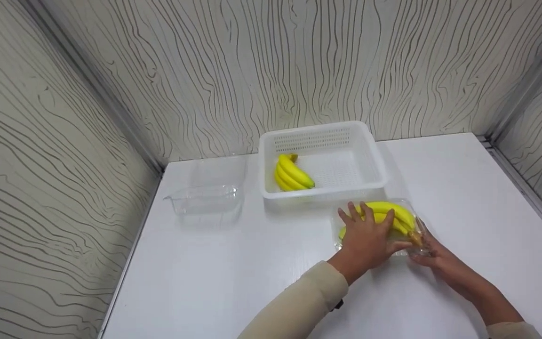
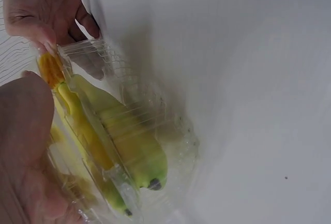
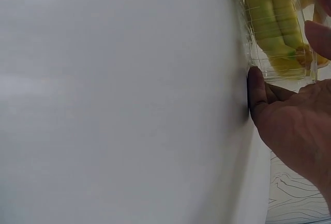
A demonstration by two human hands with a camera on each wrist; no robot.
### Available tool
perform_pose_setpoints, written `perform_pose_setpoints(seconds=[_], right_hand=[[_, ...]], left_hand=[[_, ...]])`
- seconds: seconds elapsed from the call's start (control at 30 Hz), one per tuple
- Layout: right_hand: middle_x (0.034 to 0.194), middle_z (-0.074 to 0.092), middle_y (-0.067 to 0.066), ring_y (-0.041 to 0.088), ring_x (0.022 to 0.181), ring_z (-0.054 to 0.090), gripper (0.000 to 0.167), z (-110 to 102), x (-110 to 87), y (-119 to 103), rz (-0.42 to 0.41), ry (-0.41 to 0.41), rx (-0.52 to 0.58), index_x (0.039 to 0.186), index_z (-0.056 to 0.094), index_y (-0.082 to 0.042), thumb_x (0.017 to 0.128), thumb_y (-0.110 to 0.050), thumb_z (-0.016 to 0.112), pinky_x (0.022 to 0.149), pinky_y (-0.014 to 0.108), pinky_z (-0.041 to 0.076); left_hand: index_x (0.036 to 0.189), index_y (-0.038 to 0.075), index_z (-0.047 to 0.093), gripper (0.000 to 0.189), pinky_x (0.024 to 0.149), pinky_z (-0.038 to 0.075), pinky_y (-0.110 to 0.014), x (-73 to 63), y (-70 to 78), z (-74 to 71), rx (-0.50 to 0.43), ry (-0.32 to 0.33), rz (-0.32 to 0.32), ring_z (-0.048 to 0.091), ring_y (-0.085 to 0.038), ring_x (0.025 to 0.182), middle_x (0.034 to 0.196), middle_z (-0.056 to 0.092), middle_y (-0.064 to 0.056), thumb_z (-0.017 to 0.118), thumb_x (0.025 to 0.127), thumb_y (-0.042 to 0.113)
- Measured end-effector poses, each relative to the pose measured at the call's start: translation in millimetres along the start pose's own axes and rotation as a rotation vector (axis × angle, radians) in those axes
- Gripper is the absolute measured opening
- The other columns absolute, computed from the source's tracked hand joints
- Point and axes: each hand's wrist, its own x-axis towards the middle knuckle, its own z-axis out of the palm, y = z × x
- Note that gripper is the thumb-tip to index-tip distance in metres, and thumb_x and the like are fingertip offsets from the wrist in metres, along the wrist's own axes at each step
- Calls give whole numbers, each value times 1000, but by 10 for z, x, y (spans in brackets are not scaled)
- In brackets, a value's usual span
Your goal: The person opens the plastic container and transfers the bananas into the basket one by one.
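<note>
A bunch of yellow bananas (image 1: 395, 212) lies in a clear plastic clamshell box (image 2: 124, 69) on the table's right half. My left hand (image 1: 367, 238) rests over the box with its fingers spread across the top. At the stem end, my right hand (image 1: 438, 254) holds the box's right side, thumb near the rim and fingers lower down. The brown stem (image 2: 50, 70) sits at the box's edge, close to the right thumb. Reflections on the plastic obscure whether the lid is fully closed. In the right wrist view, the right hand's fingers (image 3: 257, 87) touch the box's lower edge.
A white plastic basket (image 1: 322, 192) behind the hands contains another banana bunch (image 1: 292, 174) at its left side. A second clear clamshell box (image 1: 207, 205) stands at the back left, its lid raised. Patterned panels (image 1: 233, 70) enclose the white table (image 1: 205, 282) behind and at both sides.
</note>
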Motion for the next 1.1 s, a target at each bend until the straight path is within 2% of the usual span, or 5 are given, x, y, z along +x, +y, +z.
perform_pose_setpoints(seconds=[0.27,0.57,0.77,0.87,1.1], right_hand=[[178,-20,19,62,160,-15,102,33,6,5,8,36,-63,168,-20,-37,106,-34,61,117,88,1],[179,-5,26,65,160,-2,98,25,-6,-32,-23,75,-165,172,-10,-29,105,-45,61,116,89,11],[178,-2,27,65,159,2,100,55,-3,-36,-7,92,-257,169,-15,-35,106,-55,59,117,86,21],[178,-2,28,65,159,3,99,60,-7,-34,-3,96,-261,169,-16,-36,106,-55,59,117,86,22],[177,-6,30,66,158,-4,98,8,-9,-3,-23,81,-193,169,-15,-34,107,-46,60,117,89,10]], left_hand=[[166,50,27,89,119,44,-67,-21,-36,-7,-43,-51,-18,48,-46,153,167,47,-15,16,91,95],[167,50,27,92,124,41,-64,-35,-64,11,-69,-48,-38,45,-42,156,169,45,-12,20,89,97],[167,44,30,97,124,42,-61,-50,-113,29,-48,-35,-30,47,-39,155,169,45,-8,23,87,99],[167,42,30,97,126,40,-57,-71,-172,32,-43,-41,-7,44,-37,158,172,42,-6,23,88,98],[166,37,37,92,131,36,-40,-102,-474,96,-105,1,82,35,-19,164,176,34,7,32,93,92]])
